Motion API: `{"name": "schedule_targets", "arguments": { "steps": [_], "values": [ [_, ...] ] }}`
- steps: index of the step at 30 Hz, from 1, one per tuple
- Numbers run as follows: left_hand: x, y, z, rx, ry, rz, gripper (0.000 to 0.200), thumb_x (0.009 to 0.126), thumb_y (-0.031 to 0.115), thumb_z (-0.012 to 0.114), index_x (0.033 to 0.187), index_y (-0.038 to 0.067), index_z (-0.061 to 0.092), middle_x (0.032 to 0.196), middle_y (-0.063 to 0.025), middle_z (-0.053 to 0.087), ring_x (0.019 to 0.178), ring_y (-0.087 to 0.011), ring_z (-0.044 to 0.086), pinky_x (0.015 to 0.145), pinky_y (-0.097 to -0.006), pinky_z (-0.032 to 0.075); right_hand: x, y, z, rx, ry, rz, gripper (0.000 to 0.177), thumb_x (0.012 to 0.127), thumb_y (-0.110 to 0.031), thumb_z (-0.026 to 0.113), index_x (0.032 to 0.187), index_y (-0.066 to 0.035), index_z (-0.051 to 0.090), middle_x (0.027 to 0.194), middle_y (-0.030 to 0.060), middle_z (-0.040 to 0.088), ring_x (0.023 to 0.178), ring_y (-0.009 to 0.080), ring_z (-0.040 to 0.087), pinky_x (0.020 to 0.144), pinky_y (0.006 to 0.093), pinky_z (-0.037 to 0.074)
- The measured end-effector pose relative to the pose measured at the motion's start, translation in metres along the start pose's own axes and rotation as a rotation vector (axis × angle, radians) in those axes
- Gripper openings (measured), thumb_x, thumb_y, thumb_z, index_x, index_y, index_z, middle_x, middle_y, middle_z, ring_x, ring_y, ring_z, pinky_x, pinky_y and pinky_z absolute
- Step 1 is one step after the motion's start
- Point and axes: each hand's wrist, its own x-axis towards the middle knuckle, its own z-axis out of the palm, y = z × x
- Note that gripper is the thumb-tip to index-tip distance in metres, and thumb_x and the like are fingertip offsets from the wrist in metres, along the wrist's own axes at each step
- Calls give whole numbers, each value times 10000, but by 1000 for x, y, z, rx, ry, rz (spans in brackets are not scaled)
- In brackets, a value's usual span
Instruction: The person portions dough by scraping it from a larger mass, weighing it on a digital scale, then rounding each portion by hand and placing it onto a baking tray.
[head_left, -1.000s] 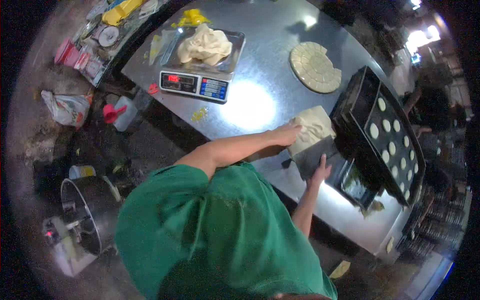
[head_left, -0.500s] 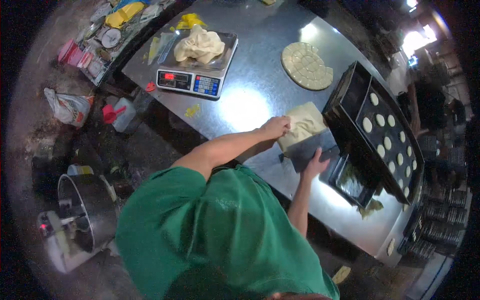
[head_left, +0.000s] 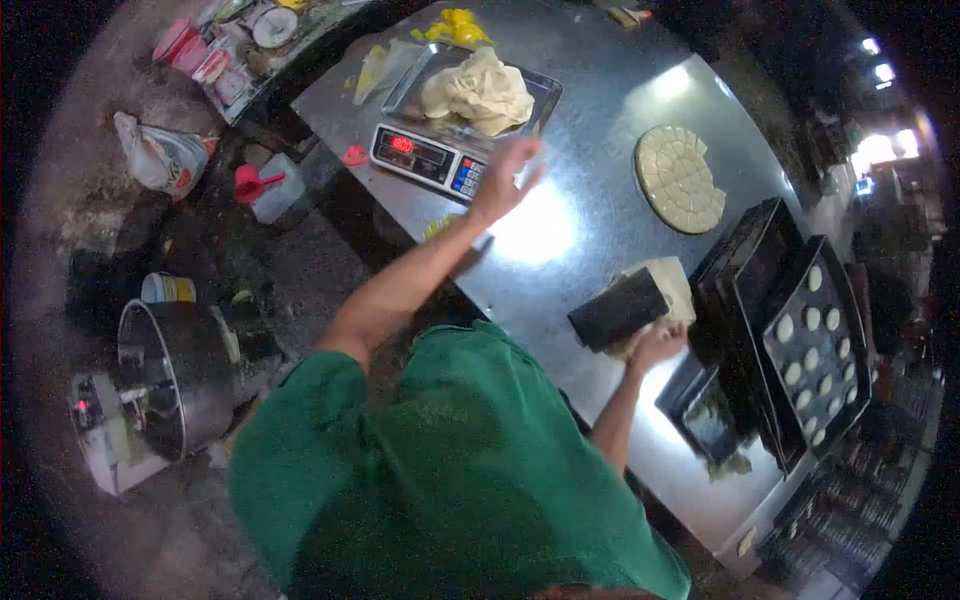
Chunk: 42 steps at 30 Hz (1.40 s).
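My left hand [head_left: 510, 180] is raised with its fingers apart and nothing in it, just in front of the digital scale [head_left: 415, 160]. A lumpy pile of pale dough [head_left: 480, 92] lies on the scale's metal pan, and the red display is lit. My right hand [head_left: 658, 342] is closed around a dough scraper [head_left: 620, 310] with a broad, dark rectangular blade. Under and behind the blade is a pale slab of dough [head_left: 672, 285], partly hidden by it.
A round, flat dough disc scored into pieces [head_left: 680, 180] lies farther back on the metal table [head_left: 590, 110]. Stacked dark baking trays [head_left: 770, 300] stand at the right, the top one holding several small dough rounds. A mixer bowl [head_left: 175, 380] is on the floor at left.
My left hand has left the dough slab and moved up and left to the scale. The scraper has turned and shifted across the slab in my right hand. The view has shifted.
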Motion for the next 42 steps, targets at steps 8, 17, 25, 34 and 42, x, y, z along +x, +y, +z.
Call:
{"name": "schedule_targets", "arguments": {
  "steps": [8, 17, 25, 34, 42],
  "values": [
    [59, -94, -82, 832, -31, 16, 626, 848, 248, 700, 1409, 86, 472, 1439, -133, 455, 1350, -374, 372, 1140, -495, 263, 14, -132, 76, 180, -279, -147, 339, 991, -195, 614, 1209, 58, 556, 1127, 132, 611, 1029, 215, 579, 938, 340, 463],
    [69, -98, -142, 372, -101, -93, 206, 899, 109, 641, 1098, 71, 678, 1140, -104, 682, 1072, -318, 610, 961, -437, 444, -74, -358, 229, 216, -799, -976, 475, 836, -44, 731, 1288, -68, 591, 1333, 166, 558, 1217, 336, 555, 1028, 415, 463],
    [58, -115, -142, 371, -351, -109, 175, 892, 95, 640, 1029, 12, 709, 1099, -112, 699, 1028, -329, 615, 918, -444, 473, -75, -353, 323, -282, -772, -1322, 795, 756, -60, 745, 1473, -174, 423, 1448, 176, 431, 1280, 390, 471, 1115, 471, 385],
    [53, -115, -109, 573, -531, -25, 497, 916, 252, 624, 1303, -56, 570, 1355, -245, 571, 1329, -497, 442, 1113, -545, 362, -76, -334, 356, 64, -631, -1029, 617, 745, -120, 683, 1340, -236, 569, 1181, 47, 606, 1081, 284, 590, 922, 443, 471],
    [63, -113, -96, 717, -554, 22, 347, 937, 219, 549, 1134, -55, 632, 1221, -226, 624, 1199, -467, 554, 1029, -581, 416, -67, -340, 349, 425, -686, -404, 400, 775, -150, 716, 1173, -131, 686, 984, 143, 732, 870, 334, 706, 783, 395, 557]
  ]
}}
